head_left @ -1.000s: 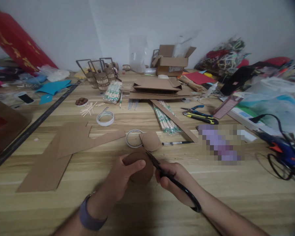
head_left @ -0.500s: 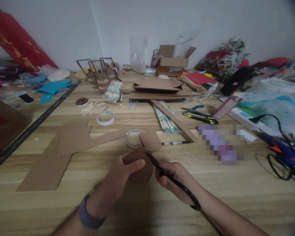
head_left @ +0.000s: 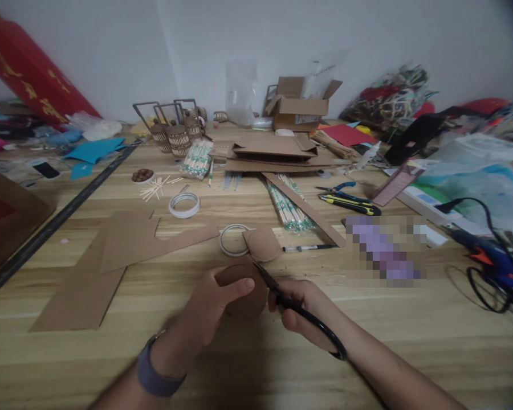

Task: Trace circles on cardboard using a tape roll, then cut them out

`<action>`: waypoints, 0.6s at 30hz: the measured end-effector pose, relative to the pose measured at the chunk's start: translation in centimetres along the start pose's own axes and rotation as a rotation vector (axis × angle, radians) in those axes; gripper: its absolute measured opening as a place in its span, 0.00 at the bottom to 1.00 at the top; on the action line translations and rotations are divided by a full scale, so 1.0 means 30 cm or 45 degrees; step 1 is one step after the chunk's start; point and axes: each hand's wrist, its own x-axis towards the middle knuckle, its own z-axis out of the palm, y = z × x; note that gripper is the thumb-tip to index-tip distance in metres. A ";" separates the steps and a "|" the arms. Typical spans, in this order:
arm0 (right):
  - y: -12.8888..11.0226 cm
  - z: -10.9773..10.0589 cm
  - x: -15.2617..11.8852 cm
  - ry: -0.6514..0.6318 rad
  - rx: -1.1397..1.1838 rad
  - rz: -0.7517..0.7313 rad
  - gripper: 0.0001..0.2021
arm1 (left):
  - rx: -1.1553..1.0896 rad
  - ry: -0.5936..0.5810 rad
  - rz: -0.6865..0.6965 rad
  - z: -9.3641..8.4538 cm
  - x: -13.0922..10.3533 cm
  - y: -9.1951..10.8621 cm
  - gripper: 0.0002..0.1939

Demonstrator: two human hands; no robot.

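Observation:
Pinched between thumb and fingers, a roundish piece of brown cardboard (head_left: 248, 299) is in my left hand (head_left: 218, 302), low over the table's middle. My right hand (head_left: 305, 310) grips black-handled scissors (head_left: 301, 310), their blades lying along the upper right edge of that piece. How far the blades are apart is hard to make out. Just beyond the blade tips lies a small cardboard piece with a round outline (head_left: 263, 244). It touches a thin tape ring (head_left: 234, 240). A black pen (head_left: 308, 248) rests to its right.
Larger cardboard offcuts (head_left: 81, 285) lie on the left, near a white tape roll (head_left: 184, 205). Behind are bundled sticks (head_left: 288, 205), a yellow-black utility knife (head_left: 350, 204) and stacked cardboard (head_left: 273, 156). A blue glue gun (head_left: 496, 262) with its cord sits on the right.
Both hands stay in almost the same place. The cardboard and scissors have shifted only very slightly; the grip of each hand is the same.

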 end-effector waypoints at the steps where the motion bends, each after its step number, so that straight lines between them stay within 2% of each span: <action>1: 0.002 -0.001 0.000 0.000 -0.002 0.001 0.41 | 0.003 0.004 -0.003 0.001 -0.001 0.001 0.17; 5: 0.015 -0.002 -0.001 0.017 -0.026 -0.054 0.43 | -0.011 -0.020 0.003 0.004 -0.004 0.004 0.16; 8: 0.016 0.001 -0.002 0.039 -0.047 -0.029 0.43 | -0.004 -0.019 0.017 0.004 -0.004 0.005 0.16; 12: 0.006 0.006 0.000 0.030 -0.020 0.017 0.41 | 0.013 0.012 0.011 0.002 -0.003 0.005 0.17; 18: 0.005 0.006 0.000 0.017 0.005 -0.012 0.39 | 0.023 0.017 0.001 0.005 -0.003 0.005 0.18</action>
